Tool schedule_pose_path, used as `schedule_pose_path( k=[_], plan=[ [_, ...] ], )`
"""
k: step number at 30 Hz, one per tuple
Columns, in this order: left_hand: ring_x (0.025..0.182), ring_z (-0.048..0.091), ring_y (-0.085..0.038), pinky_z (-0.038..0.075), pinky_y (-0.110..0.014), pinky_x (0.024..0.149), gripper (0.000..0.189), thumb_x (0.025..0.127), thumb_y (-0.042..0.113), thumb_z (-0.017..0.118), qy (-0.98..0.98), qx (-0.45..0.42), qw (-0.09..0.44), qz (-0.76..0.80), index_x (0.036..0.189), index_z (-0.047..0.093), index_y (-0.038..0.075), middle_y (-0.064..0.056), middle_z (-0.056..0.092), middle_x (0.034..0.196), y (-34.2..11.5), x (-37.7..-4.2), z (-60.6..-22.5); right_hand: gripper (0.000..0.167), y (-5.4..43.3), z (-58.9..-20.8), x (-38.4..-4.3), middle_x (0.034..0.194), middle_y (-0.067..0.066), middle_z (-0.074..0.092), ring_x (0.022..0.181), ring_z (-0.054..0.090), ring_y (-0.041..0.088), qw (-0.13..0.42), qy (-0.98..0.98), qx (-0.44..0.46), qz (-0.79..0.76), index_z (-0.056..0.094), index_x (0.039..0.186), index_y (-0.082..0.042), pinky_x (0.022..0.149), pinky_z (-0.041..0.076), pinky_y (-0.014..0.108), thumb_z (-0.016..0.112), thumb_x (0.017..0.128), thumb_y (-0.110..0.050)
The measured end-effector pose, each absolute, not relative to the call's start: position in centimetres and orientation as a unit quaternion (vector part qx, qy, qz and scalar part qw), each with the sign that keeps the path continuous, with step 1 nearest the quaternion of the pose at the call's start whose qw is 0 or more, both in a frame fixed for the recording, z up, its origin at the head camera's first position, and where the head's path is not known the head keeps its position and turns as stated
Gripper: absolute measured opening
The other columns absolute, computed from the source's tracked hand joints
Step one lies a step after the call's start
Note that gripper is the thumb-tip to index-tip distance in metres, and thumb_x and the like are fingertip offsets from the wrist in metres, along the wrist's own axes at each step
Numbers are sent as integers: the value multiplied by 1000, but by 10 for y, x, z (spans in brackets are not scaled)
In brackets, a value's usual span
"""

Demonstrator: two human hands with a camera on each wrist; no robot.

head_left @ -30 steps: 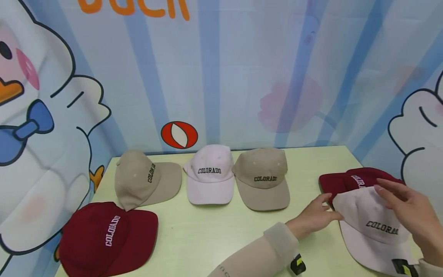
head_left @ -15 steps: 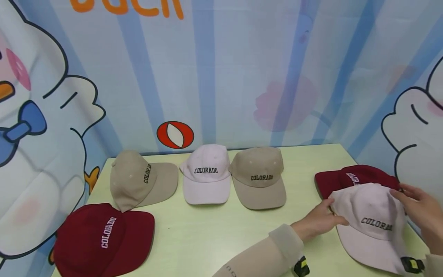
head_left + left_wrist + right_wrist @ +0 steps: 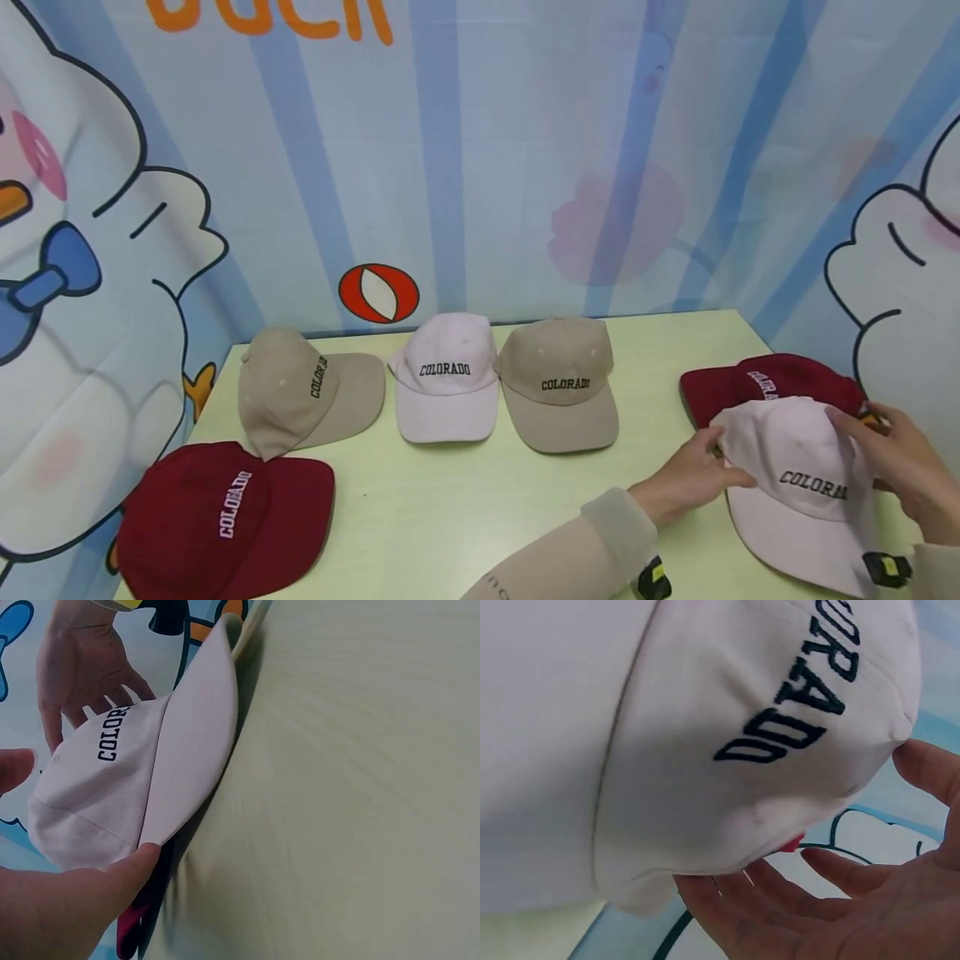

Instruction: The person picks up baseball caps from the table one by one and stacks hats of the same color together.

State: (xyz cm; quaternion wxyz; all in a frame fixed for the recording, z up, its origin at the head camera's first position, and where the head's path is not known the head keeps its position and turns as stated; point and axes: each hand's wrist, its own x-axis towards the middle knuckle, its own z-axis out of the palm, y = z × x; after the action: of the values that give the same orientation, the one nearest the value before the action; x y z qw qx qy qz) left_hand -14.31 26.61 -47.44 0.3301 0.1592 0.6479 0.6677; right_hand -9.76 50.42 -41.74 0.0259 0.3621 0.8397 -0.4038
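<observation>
A pinkish-white baseball cap [image 3: 802, 458] lettered COLORADO lies at the right of the table, brim toward me. My left hand [image 3: 692, 475] holds its left side, thumb on the front beside the brim. At the crown's right side, my right hand [image 3: 903, 471] grips the cap with the thumb on top and the fingers at the lower edge. The right wrist view shows the right fingers [image 3: 772, 907] tucked against the crown's bottom edge. Just behind, a dark red cap [image 3: 795, 371] is partly covered by the white one.
Along the back of the pale yellow table [image 3: 450, 517] stand a beige cap [image 3: 281, 383], another white cap [image 3: 450, 358] and a second beige cap [image 3: 562, 358]. A dark red cap [image 3: 202, 517] sits front left. A cartoon-printed backdrop [image 3: 465, 167] rises behind.
My right hand has come down from above the crown to the cap's right side and taken hold. The left hand has closed in on the left side. The view has shifted slightly.
</observation>
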Motion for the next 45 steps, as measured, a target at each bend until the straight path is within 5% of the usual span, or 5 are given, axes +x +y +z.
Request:
schedule_pose_path(
  k=[20,23,28,36,45],
  plan=[
    [96,56,-3,54,-23,80,78,89,21,83,674,181,302,650,153,41,39,16,56,118,256,-148,-464,79,457,-413,-95,153,43,30,126,43,60,-43,885,292,-360,24,159,8,98,48,72,40,108,-51],
    [93,58,-1,53,-20,79,80,90,22,82,669,203,295,652,155,39,38,15,54,115,251,-150,-464,75,450,-414,-94,145,41,41,118,51,55,-56,896,272,-348,35,154,9,78,59,52,38,109,-51],
    [98,60,2,54,-20,84,74,90,23,82,666,244,291,642,150,43,44,22,53,131,241,-154,-467,73,437,-411,-91,137,38,51,105,57,46,-78,911,243,-325,45,149,9,59,48,25,42,109,-51],
    [78,68,-2,59,-23,74,23,98,17,73,637,293,307,644,119,64,22,18,64,110,223,-165,-468,75,413,-396,-95,141,34,53,109,58,42,-59,919,211,-329,50,149,0,64,50,35,41,106,-60],
    [76,67,-3,62,-27,72,19,108,25,55,626,308,303,649,109,63,8,9,58,97,183,-183,-458,76,386,-385,-108,143,35,54,114,58,45,-45,924,170,-339,57,145,-1,74,56,46,35,106,-63]
  ],
)
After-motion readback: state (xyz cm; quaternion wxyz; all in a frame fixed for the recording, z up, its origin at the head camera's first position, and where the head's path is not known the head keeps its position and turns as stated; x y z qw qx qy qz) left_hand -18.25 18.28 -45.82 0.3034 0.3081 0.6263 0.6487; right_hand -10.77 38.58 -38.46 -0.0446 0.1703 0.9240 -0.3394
